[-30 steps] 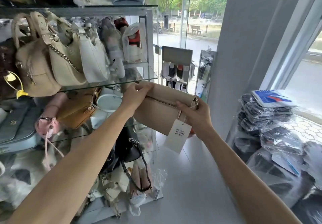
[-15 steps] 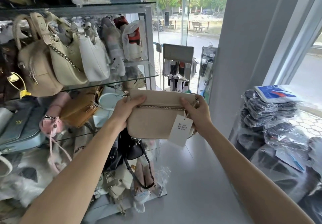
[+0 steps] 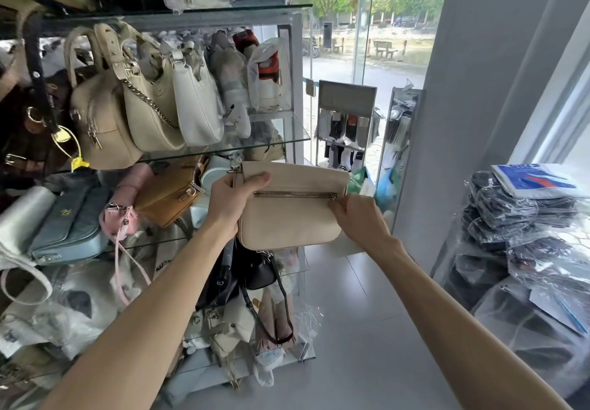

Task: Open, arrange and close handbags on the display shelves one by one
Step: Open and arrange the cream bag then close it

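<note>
I hold a beige flat handbag upright in front of the glass display shelves, its zipped face toward me. My left hand grips the bag's left edge, thumb across the front near the top corner. My right hand holds the right edge, its fingers pinching at the right end of the metal zip. The zip looks closed along its length. The white price tag is hidden behind my right hand.
The shelves are crowded with bags: cream and white ones on the middle shelf, a tan bag and a light blue bag below, a black one lower. Wrapped dark packs are stacked at the right. Grey floor lies between.
The bag has turned from tilted to level and upright, zip side facing me. My right hand slid to the zip's right end, covering the tag.
</note>
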`<state>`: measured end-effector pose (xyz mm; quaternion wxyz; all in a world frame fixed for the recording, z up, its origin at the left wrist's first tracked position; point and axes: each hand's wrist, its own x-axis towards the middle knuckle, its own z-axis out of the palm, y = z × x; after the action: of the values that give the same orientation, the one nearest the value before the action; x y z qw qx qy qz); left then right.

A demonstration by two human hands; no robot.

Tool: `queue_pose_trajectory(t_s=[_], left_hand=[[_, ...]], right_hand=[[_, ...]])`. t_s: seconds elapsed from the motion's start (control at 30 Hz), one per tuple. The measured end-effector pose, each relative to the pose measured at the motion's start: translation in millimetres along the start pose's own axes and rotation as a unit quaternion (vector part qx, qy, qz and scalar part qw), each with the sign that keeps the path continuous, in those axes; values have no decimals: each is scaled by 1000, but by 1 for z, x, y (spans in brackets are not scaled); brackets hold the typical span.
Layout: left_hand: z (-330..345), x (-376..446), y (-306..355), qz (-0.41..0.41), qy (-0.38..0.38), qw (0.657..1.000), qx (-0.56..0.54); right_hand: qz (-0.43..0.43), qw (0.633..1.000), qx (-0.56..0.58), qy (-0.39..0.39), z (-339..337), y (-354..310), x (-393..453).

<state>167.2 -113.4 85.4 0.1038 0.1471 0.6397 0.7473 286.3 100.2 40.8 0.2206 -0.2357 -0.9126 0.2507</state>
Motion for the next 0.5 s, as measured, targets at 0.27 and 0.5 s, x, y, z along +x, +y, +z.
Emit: queue_pose_trajectory(t_s=[0.27,0.5], left_hand=[[8,-9,-7,1,11,1000,1],[21,-16,-27,-25,35,999,-15]], right_hand=[[2,995,-52,-88,1,-40,-14],[-162,972,66,-156,9,-90,-40]])
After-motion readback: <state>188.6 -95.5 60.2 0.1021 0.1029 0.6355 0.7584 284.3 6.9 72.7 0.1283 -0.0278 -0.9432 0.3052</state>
